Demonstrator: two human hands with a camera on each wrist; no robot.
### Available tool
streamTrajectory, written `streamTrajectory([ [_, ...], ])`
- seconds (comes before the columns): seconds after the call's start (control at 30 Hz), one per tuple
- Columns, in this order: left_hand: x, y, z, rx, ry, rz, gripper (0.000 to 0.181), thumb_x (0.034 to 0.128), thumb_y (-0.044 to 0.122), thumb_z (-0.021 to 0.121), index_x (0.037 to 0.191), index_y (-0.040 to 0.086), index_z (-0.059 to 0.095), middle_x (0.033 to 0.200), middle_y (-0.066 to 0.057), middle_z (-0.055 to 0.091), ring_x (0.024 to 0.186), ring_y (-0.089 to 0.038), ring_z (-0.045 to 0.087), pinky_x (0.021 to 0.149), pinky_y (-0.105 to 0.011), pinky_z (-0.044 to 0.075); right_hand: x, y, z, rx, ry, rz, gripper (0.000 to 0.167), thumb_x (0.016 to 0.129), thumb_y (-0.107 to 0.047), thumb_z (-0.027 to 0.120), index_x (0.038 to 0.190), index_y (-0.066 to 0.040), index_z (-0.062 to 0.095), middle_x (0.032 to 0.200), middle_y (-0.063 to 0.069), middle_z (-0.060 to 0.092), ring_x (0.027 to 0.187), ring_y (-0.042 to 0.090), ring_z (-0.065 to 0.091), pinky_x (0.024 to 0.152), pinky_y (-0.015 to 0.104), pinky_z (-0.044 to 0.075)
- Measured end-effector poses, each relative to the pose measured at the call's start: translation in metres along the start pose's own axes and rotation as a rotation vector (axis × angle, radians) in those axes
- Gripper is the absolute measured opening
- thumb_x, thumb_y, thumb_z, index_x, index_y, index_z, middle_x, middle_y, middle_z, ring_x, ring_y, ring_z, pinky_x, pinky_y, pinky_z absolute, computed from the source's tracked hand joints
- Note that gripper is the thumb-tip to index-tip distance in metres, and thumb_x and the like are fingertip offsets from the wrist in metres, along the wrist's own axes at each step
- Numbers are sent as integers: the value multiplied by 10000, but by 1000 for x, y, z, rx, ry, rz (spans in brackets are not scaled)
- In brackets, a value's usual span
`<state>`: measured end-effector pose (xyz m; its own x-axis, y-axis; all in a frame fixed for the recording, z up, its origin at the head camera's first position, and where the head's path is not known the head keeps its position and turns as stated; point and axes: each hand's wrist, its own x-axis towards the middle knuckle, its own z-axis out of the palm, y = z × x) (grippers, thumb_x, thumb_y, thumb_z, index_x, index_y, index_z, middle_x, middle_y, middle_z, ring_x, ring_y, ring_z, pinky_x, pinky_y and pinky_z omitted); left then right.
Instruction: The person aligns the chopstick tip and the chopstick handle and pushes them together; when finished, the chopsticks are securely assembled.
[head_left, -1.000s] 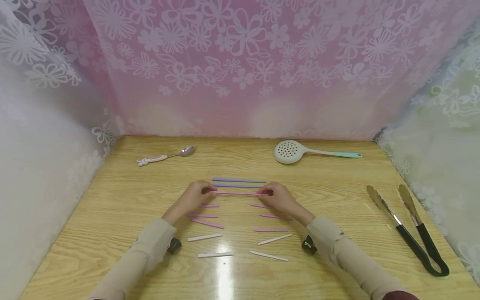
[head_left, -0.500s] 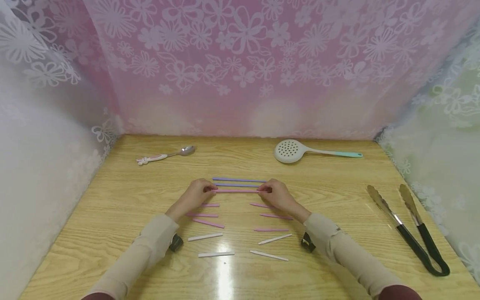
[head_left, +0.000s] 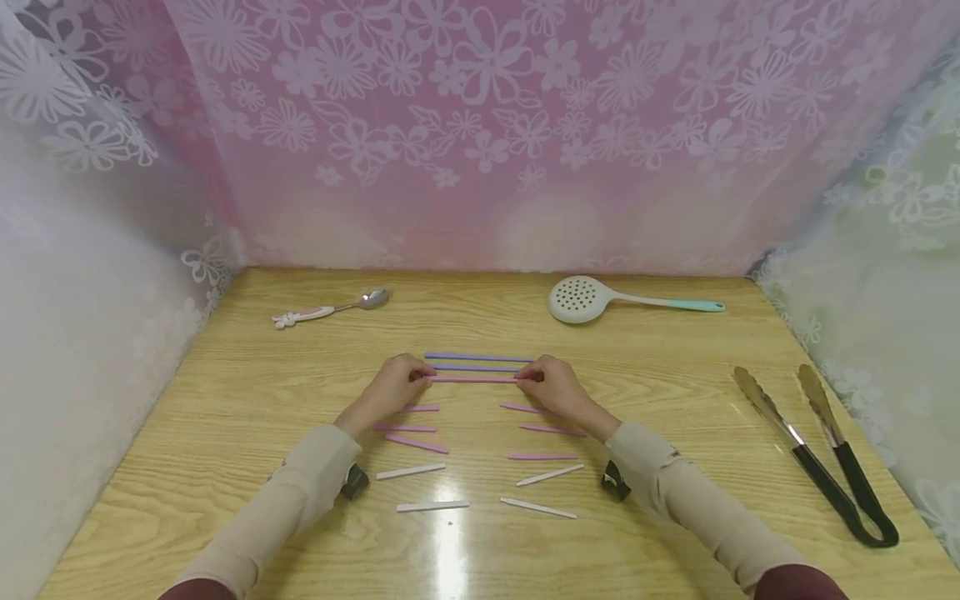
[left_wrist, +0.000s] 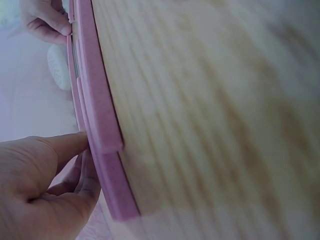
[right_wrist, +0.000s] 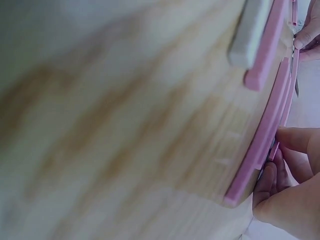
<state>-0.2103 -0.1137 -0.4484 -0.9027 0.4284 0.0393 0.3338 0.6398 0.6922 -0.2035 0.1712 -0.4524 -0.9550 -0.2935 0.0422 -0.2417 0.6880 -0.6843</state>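
A long thin pink stick (head_left: pixel 474 379) lies crosswise in the middle of the table, pinched at both ends. My left hand (head_left: pixel 392 388) grips its left end between thumb and fingers, and my right hand (head_left: pixel 558 390) does the same at the right end. Just beyond it, roughly parallel, are two long blue-violet sticks (head_left: pixel 480 357), the right tip of the nearer one hidden by my right hand. Short pink sticks (head_left: pixel 417 444) lie in two groups, left and right, nearer the body, some partly under the hands. In the left wrist view, thumb and fingertips of the left hand (left_wrist: pixel 50 185) meet at the stick.
Short white sticks (head_left: pixel 432 507) lie closest to the front on both sides. At the back are a spoon (head_left: pixel 371 300) and a slotted skimmer (head_left: pixel 577 300). Black-handled tongs (head_left: pixel 832 492) lie spread at the right. Floral cloth (head_left: pixel 480 142) borders the table's back and sides.
Both hands have shifted the pink stick slightly away from the body, narrowing its gap to the blue-violet sticks and levelling it. Everything else on the table lies as before.
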Motion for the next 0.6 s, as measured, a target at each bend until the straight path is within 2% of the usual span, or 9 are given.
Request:
streamTrajectory([
  [0.33, 2, -1, 0, -4, -18, 7, 176, 895, 17, 624, 1055, -37, 674, 995, -127, 648, 884, -218, 583, 809, -336, 521, 2, 0, -2, -5, 3, 7, 86, 866, -79, 687, 914, -25, 733, 852, 66, 618, 802, 193, 598, 736, 336, 521],
  [0.6, -4, -4, -5, -33, -2, 31, 205, 893, 26, 627, 1082, -48, 652, 1006, -144, 638, 905, -245, 587, 834, -375, 519, -2, -1, -5, 34, -10, 18, 103, 870, -107, 688, 932, -33, 723, 894, 74, 635, 821, 190, 596, 751, 335, 514],
])
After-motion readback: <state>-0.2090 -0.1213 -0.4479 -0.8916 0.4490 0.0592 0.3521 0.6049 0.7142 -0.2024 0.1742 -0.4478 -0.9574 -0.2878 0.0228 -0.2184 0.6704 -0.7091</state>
